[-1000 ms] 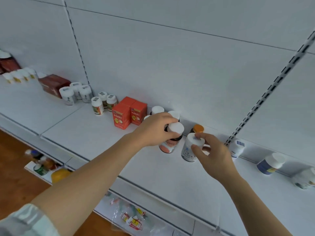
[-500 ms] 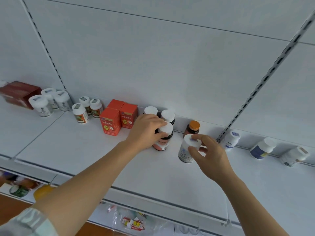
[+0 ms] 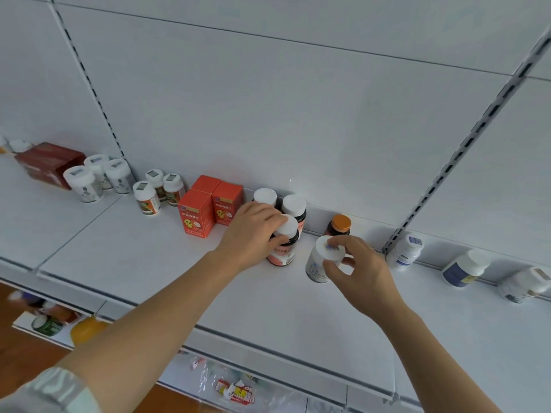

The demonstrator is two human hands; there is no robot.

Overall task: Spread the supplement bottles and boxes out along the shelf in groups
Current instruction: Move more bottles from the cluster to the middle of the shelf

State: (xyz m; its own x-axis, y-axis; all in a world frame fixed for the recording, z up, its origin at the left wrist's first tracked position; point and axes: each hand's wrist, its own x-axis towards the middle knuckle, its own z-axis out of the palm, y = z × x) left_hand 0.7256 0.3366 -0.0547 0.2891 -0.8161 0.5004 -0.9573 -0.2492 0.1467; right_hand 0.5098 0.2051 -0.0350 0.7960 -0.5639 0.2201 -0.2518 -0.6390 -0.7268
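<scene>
Fingers of the left hand (image 3: 256, 231) are curling round the neck of a dark bottle with a pink label (image 3: 282, 247), thumb in front and the others hidden behind the white cap, a grip that suits sliding it upright against its two matching bottles (image 3: 293, 207) at 12 o'clock. Fingertips of the right hand (image 3: 362, 272) are pinching the rim of a white bottle's (image 3: 321, 260) lid from above, thumb at the near edge, so it is tilting slightly and is probably being walked toward a group. An orange-capped bottle (image 3: 340, 226) is standing just beyond it at 12 o'clock, against the back lip of the shelf (image 3: 143, 257). Orange boxes (image 3: 208, 208) are sitting close at 9 o'clock of the left hand, leaving little slack that way. Toward 6 o'clock, bare shelf is running out to the front edge. At 3 o'clock, three bottles (image 3: 465, 268) are leaning along the rear lip, well apart, with open gaps between them.
</scene>
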